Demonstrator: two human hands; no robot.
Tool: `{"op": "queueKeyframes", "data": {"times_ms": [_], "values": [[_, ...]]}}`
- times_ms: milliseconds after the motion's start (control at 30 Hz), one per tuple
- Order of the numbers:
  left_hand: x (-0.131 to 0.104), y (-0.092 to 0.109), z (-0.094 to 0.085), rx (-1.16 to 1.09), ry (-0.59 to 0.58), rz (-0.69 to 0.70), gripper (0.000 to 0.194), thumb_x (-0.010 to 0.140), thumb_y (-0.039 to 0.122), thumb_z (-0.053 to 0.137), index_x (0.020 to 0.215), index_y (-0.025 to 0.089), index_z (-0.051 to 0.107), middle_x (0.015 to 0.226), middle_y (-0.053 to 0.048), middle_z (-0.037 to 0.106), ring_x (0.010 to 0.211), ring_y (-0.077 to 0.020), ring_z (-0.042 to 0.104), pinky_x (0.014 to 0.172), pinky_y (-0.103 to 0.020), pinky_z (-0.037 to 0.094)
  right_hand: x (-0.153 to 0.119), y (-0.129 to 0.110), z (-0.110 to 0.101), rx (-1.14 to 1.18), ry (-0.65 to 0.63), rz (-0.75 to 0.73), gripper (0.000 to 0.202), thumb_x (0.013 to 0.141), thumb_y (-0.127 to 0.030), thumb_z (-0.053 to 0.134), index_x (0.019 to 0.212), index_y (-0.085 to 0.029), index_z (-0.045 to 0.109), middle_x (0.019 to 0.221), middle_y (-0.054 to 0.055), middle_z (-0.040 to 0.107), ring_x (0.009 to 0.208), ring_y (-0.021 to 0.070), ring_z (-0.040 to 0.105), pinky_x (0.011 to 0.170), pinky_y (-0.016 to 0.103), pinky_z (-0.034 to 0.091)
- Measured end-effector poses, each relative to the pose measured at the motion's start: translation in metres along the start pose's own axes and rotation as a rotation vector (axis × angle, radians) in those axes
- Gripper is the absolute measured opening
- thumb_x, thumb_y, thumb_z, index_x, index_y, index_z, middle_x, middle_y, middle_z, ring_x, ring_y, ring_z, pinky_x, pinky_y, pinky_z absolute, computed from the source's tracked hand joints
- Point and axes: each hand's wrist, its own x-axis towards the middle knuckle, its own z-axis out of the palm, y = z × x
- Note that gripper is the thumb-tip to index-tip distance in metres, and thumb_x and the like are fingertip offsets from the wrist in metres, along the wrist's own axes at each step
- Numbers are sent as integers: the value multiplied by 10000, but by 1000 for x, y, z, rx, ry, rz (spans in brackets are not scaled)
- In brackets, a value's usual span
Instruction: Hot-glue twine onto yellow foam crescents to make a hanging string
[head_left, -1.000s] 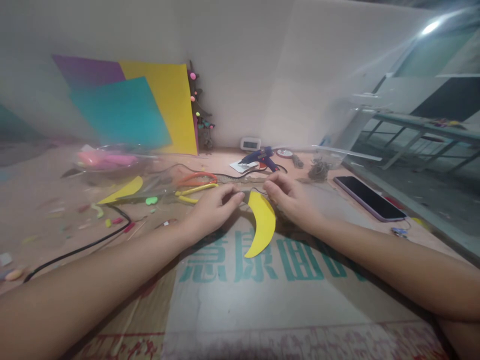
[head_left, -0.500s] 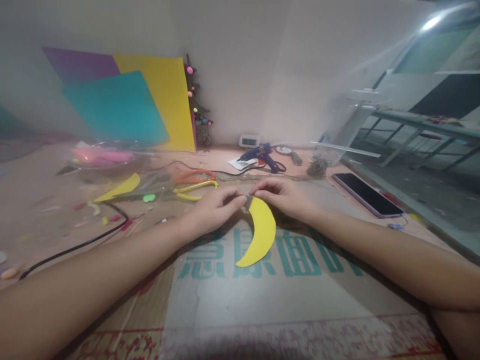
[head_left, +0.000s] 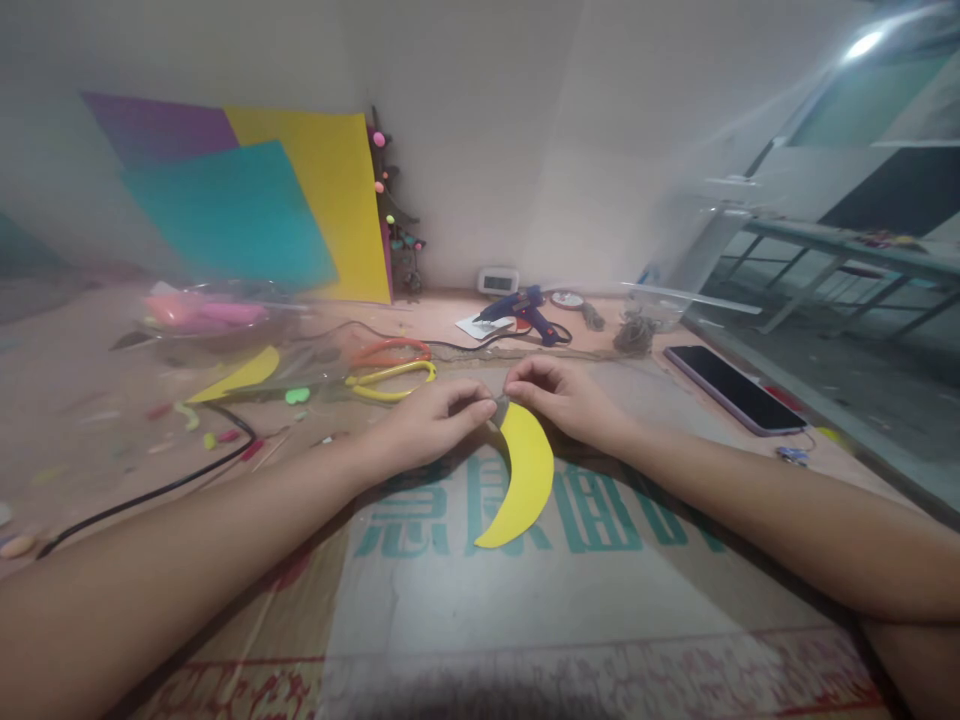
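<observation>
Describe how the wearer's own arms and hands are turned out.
The left hand and right hand are gloveless, with no ring or watch visible. Both the left forearm and right forearm are bare, showing no sleeve, bracelet, cable or marking.

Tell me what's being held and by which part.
The yellow crescent cutout, by its grey upper end, in the fingertips of the left hand. The right hand is close beside that end; whether it grips anything cannot be told.

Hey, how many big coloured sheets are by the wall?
3: purple sheet at upper left, teal sheet in front, yellow sheet on the right. Others may be hidden behind them.
</observation>
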Motion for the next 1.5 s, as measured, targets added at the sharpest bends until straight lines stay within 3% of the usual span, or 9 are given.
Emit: {"op": "queueKeyframes", "data": {"times_ms": [400, 567, 667, 767, 900, 1067, 1500], "values": [[0, 2, 0, -3, 27, -8, 319, 918, 413, 439, 804, 162, 599, 636, 21, 543, 586, -121, 475, 552, -235, 350, 0, 0, 1, -21, -17, 8, 205, 858, -362, 584, 839, -170, 653, 741, 5, 628, 655, 132, 540, 588, 248, 423], [0, 2, 0, -10, 228, -91, 303, 919, 423, 443, 821, 174, 583, 668, 18, 576, 612, -136, 512, 576, -242, 381, 2, 0, 0, 64, 88, -18, 246, 935, -354, 477, 1077, -192, 596, 1027, 47, 630, 678, 117, 545, 617, 251, 455], [1, 1, -1, -5, 308, -101, 280, 919, 400, 451, 841, 169, 589, 742, 8, 608, 652, -140, 531, 619, -249, 401, 3, 1, -2, 112, 172, -15, 232, 954, -400, 453, 959, -189, 551, 834, 10, 579, 626, 114, 509, 596, 246, 439], [2, 1, -2, -13, 335, -94, 270, 927, 389, 449, 864, 164, 586, 798, -3, 620, 696, -144, 541, 654, -253, 408, 1, 0, -3, 30, 128, -37, 309, 945, -436, 450, 786, -184, 532, 677, -13, 502, 632, 129, 492, 587, 246, 406], [2, 1, -2, -26, 336, -77, 275, 930, 393, 445, 876, 164, 585, 810, -17, 623, 739, -157, 555, 670, -256, 418, -3, -5, -1, -86, 52, -53, 278, 905, -398, 492, 731, -184, 524, 655, -19, 498, 611, 122, 463, 562, 242, 370], [2, 3, -1, -34, 319, -62, 297, 869, 424, 547, 981, 159, 619, 853, -27, 653, 730, -163, 566, 642, -256, 432, -4, -6, 0, -181, 74, -75, 255, 893, -358, 482, 705, -188, 512, 648, -16, 512, 609, 122, 466, 557, 240, 365], [1, 1, 0, -6, 301, -73, 267, 881, 415, 542, 877, 164, 632, 815, -10, 669, 734, -156, 584, 670, -252, 432, -5, -5, 2, -283, 40, -119, 263, 894, -357, 474, 690, -193, 505, 629, -11, 519, 594, 128, 465, 558, 249, 359]]}}
